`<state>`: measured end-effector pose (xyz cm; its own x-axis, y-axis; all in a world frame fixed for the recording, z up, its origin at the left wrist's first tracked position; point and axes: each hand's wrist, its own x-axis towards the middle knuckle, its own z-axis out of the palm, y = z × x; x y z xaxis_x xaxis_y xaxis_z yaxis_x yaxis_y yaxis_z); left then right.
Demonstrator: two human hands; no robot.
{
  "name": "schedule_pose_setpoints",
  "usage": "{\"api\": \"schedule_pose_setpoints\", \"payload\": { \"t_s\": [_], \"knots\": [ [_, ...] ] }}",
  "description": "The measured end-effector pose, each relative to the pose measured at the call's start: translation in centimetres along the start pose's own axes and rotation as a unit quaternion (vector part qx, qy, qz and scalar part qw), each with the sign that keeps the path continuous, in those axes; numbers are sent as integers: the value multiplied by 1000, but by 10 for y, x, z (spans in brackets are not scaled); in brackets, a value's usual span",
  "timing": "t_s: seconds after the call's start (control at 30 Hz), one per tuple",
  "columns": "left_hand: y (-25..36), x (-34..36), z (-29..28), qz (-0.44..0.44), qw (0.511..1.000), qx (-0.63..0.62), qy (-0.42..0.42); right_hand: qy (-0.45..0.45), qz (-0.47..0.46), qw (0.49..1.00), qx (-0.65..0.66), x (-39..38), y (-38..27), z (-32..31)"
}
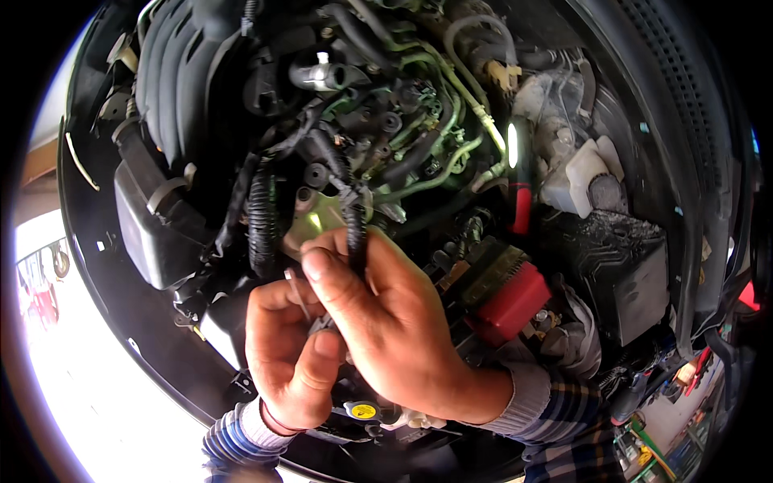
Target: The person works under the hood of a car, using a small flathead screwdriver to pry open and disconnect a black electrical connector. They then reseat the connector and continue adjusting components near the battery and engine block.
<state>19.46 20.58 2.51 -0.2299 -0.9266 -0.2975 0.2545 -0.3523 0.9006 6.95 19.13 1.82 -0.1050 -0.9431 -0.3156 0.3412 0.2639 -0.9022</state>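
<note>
Over an open engine bay both my hands meet, fingers closed. Between the thumb and fingers of my left hand (pixel 290 362) sits a small grey part like an electrical connector (pixel 322 324). A thin metal strip or pin (pixel 296 291) sticks up beside it; which hand holds it I cannot tell. My right hand (pixel 394 322) crosses in front, its thumb pointing up-left and its fingers curled around the lower end of a black wrapped wiring harness (pixel 353 213). The palm side and most right fingertips are hidden. Just beyond the hands lies a metal bracket (pixel 318 219).
A lit work light with a red handle (pixel 522 205) stands among the hoses at right. Nearer are a red battery terminal cover (pixel 511 306) and a grey cloth (pixel 576 330). A ribbed hose (pixel 262 217) runs left of the hands; a yellow-labelled cap (pixel 364 410) sits below them.
</note>
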Motion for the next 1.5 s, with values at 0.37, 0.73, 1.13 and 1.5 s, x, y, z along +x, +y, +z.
{"api": "schedule_pose_setpoints", "payload": {
  "t_s": [0.37,0.73,1.13,1.5],
  "knots": [
    [-11,-14,5,21,986,159,32,-27,42,999,-11,-1,-3,-6],
    [-17,-19,-9,26,988,153,16,18,105,989,104,3,-9,-6],
    [-15,-13,-11,-26,993,109,19,15,50,999,8,2,-9,-9],
    [-7,-13,-2,-53,993,98,40,41,84,996,14,1,-11,-7]
  ]
}}
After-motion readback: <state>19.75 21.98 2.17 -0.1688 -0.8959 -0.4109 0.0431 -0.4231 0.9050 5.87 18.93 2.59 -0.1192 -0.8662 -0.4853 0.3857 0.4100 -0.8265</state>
